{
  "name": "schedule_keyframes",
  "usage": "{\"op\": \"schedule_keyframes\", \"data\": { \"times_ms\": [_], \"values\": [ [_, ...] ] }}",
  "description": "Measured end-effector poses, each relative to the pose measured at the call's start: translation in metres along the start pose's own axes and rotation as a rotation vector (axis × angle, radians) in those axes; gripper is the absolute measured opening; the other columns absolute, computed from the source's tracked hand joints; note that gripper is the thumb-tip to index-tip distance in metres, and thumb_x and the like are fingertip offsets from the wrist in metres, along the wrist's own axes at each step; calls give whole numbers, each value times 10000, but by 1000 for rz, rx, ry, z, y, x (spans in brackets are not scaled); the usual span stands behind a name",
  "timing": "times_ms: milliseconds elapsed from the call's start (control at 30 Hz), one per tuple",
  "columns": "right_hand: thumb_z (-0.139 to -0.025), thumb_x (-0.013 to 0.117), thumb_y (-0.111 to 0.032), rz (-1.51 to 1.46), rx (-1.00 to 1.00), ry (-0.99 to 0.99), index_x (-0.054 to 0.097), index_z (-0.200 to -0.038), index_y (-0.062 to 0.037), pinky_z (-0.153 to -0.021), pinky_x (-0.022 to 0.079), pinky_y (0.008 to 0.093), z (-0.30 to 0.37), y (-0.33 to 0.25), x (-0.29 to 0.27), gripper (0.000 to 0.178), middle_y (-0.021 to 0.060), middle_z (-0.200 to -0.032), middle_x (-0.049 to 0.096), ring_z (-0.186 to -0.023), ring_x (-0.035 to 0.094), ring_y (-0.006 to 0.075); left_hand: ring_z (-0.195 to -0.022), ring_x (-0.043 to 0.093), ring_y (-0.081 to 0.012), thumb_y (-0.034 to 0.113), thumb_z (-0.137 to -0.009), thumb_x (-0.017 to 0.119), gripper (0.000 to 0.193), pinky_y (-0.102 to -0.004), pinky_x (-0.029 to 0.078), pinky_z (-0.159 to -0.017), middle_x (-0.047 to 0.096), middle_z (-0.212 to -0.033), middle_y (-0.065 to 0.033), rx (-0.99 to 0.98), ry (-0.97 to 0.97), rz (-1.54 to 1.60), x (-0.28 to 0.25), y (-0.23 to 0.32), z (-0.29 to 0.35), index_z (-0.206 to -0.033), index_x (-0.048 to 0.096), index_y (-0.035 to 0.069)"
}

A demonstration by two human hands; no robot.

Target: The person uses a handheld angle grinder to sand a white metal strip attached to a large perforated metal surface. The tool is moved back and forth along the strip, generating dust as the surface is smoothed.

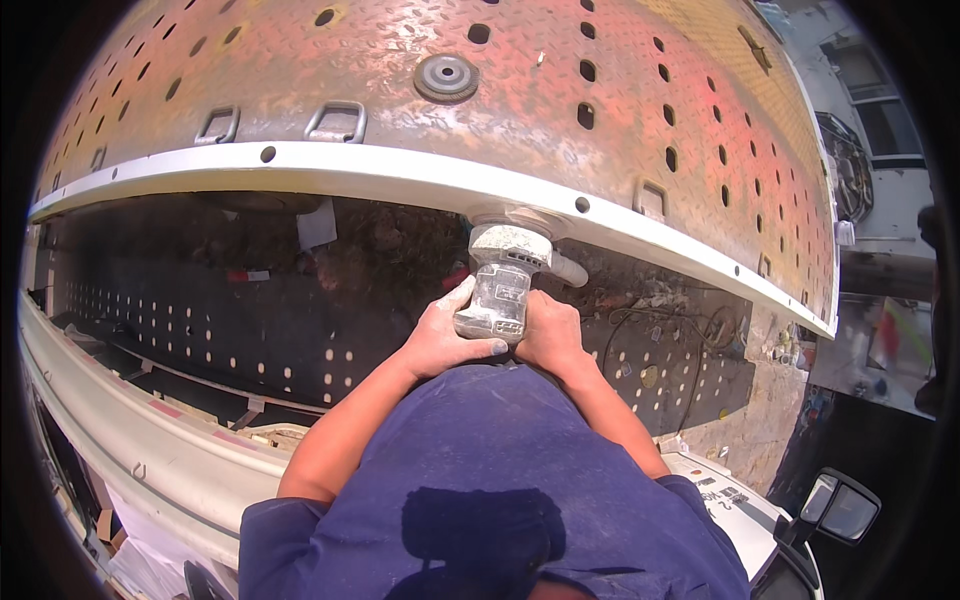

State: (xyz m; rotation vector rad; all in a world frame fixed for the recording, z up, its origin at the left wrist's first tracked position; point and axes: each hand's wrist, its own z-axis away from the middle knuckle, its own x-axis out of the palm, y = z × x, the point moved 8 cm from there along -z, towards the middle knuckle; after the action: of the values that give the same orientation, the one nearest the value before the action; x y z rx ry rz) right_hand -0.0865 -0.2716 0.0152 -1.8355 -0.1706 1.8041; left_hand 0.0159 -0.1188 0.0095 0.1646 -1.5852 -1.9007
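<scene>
A dust-covered power sander is held in front of my body, its head pressed against the white edge rail of a steel bed; its disc is mostly hidden. My left hand wraps the rear of the sander's body, thumb across the back end. Closed at its right side is my right hand, fingers hidden behind the body. A pale stub sticks out right of the head. On the patterned steel bed lies a round grey disc, beyond the rail.
Metal loops stand along the bed's near edge, amid rows of holes. Below the rail, a dark perforated panel and a pale cable show. A beige rail runs lower left; a vehicle mirror is lower right.
</scene>
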Motion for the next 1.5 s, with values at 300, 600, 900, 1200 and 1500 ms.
{"op": "schedule_keyframes", "data": {
  "times_ms": [300, 600, 900, 1200, 1500],
  "values": [
    [-721, 851, -55, 29, 9, -21, 658, -994, -42, -722, 621, 567, -16, -21, 17, 335, 191, -925, 762, -835, 775, 455, -1224, 682, -144, 234, -786, 1008, 863, -355, 552, -1121, 740, -1359, -75, -26, -52, 33, -31, -16, 0, -1530, 642, -2],
    [-729, 868, -86, 69, 58, -51, 662, -1033, -51, -742, 616, 558, -21, -30, 41, 368, 190, -946, 760, -848, 765, 458, -1260, 702, -157, 205, -801, 1020, 852, -368, 575, -1116, 751, -1405, -92, -54, -89, 26, -59, -36, 4, -1535, 636, 6],
    [-738, 886, -93, 42, 60, -18, 642, -1009, -46, -731, 620, 562, -27, -50, 44, 367, 179, -942, 751, -852, 776, 450, -1247, 703, -150, 193, -803, 1014, 901, -365, 569, -1129, 759, -1379, -89, -51, -107, 9, -76, -25, 9, -1579, 602, -8],
    [-766, 872, -97, 46, -11, 3, 634, -1007, -54, -690, 621, 550, -44, -81, 49, 342, 161, -919, 748, -825, 778, 435, -1234, 704, -162, 251, -791, 1046, 923, -359, 573, -1108, 747, -1362, -106, 37, 53, 131, -104, -19, 28, -1538, 592, -45],
    [-803, 841, -109, -4, -72, -10, 640, -1013, -48, -696, 629, 557, -76, -134, 71, 297, 178, -922, 768, -823, 785, 432, -1260, 705, -201, 302, -822, 1030, 975, -384, 578, -1112, 705, -1397, -137, 169, 273, 416, -149, -28, 62, -1571, 507, -39]
  ]
}}
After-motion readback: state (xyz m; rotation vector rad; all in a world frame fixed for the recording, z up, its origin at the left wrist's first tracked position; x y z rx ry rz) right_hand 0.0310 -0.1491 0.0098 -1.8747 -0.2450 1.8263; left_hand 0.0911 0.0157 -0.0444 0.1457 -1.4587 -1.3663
